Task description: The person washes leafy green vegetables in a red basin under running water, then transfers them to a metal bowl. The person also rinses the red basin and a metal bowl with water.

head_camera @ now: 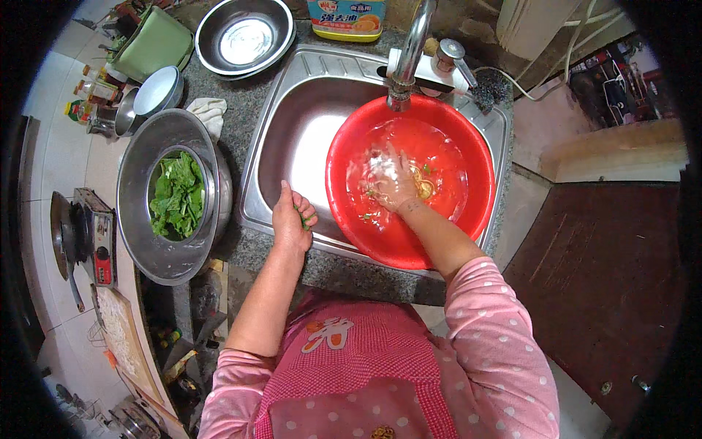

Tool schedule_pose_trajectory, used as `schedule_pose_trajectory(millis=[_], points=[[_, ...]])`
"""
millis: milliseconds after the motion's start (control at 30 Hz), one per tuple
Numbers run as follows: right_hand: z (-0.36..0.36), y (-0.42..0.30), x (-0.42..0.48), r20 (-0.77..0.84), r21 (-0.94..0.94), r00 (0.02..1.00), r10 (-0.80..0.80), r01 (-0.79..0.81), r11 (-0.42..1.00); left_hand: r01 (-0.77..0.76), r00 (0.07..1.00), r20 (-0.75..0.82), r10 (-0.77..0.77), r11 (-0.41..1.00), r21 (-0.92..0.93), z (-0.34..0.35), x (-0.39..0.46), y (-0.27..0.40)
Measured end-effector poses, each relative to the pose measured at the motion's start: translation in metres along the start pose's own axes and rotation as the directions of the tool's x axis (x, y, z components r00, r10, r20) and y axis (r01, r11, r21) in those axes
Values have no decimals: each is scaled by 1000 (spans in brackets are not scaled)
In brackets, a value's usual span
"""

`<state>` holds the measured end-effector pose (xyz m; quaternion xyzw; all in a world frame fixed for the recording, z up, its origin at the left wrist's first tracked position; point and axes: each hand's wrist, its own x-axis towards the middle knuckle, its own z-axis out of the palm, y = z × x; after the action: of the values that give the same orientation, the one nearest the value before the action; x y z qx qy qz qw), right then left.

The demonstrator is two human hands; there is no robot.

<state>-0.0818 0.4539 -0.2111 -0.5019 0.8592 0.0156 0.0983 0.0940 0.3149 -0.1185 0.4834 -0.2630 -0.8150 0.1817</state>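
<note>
My right hand [394, 184] reaches into a red plastic basin [378, 249], its fingers spread under the water. Small green leaf scraps [427, 169] drift around it, and a gold pattern shows on the basin's bottom. Whether the submerged fingers touch anything is hard to see through the ripples. Above the left front rim of the stainless steel sink [307, 93], my left hand [293, 217] is curled around a bit of green leaf [303, 218]. To its left, a large metal bowl [134, 219] contains a heap of leafy greens [176, 195].
A chrome faucet [412, 46] hangs over the basin's back rim. Stacked metal basins [245, 35] and a detergent jug [347, 19] stand behind the sink. A white cloth [209, 115] lies beside the large bowl. Farther left are a portable gas stove [97, 236] and a wooden board [126, 335].
</note>
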Motion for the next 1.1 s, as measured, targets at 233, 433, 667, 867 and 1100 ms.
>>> schedule_pose_trajectory(millis=[233, 433, 667, 867, 1100], points=[[9, 29, 4, -88, 44, 987, 136, -133, 990, 4, 1000, -19, -4, 1000, 6, 3, -2, -1], [13, 49, -3, -128, 128, 966, 225, -209, 970, 11, 1000, -12, -11, 1000, 11, 4, -2, -1], [32, 54, -17, -192, 65, 914, 358, -352, 934, 20, 1000, 2, -20, 1000, 0, 6, -2, -1], [17, 40, -21, -126, 195, 843, 523, -496, 846, -5, 1000, 5, 5, 1000, -10, 6, -3, 1], [22, 22, -23, -43, 232, 724, 689, -663, 711, 11, 1000, 4, -11, 999, -33, 2, -2, 3]])
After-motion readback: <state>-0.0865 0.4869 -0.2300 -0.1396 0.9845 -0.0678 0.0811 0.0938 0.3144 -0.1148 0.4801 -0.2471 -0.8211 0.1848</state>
